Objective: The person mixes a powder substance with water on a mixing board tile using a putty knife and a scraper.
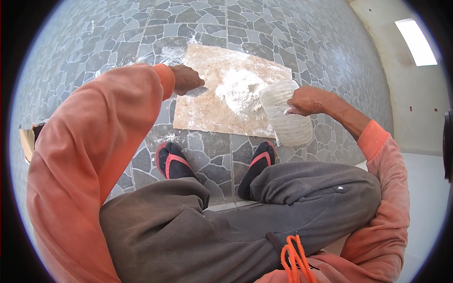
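A heap of white powder [241,89] lies on a brown, stone-patterned board or tile [198,115] on the floor. Left of the heap, over the board's left edge, my left hand [188,80] is closed on a flat, thin tool [197,91], mostly hidden by the fingers. My right hand [306,101] grips the side of a translucent plastic container [295,126], which is tilted at the board's right edge, close to the powder. White residue marks my right fingertips.
Grey stone-patterned floor tiles [259,30] surround the board, with powder smears at its upper left. My feet in black socks and red-strapped sandals [177,162] stand just below it. A pale wall [401,70] rises at the right.
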The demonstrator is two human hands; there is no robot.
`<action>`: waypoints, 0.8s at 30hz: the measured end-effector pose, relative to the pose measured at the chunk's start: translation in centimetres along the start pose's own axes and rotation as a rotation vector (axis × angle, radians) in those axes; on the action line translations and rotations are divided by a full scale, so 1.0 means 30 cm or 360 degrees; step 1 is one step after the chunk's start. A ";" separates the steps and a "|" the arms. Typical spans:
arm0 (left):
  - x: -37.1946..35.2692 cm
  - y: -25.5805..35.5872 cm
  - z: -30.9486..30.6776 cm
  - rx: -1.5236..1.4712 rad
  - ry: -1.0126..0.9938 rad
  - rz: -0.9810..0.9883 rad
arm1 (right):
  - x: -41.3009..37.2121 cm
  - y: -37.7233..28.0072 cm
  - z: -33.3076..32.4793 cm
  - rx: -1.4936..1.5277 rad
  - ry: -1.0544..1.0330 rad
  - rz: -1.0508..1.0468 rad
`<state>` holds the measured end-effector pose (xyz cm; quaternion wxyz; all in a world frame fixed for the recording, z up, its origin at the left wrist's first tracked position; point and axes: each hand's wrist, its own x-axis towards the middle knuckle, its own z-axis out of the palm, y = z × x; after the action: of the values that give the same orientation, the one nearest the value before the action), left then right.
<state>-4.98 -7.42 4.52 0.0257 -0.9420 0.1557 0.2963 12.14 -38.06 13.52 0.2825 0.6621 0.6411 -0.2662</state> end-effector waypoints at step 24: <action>0.008 0.003 0.006 0.0002 0.0018 0.0005 | -0.005 -0.015 -0.023 -0.0037 -0.0036 0.0015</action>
<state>-4.91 -7.54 4.23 0.0250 -0.9434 0.1574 0.2908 11.67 -37.65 14.09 0.2985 0.6587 0.6378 -0.2650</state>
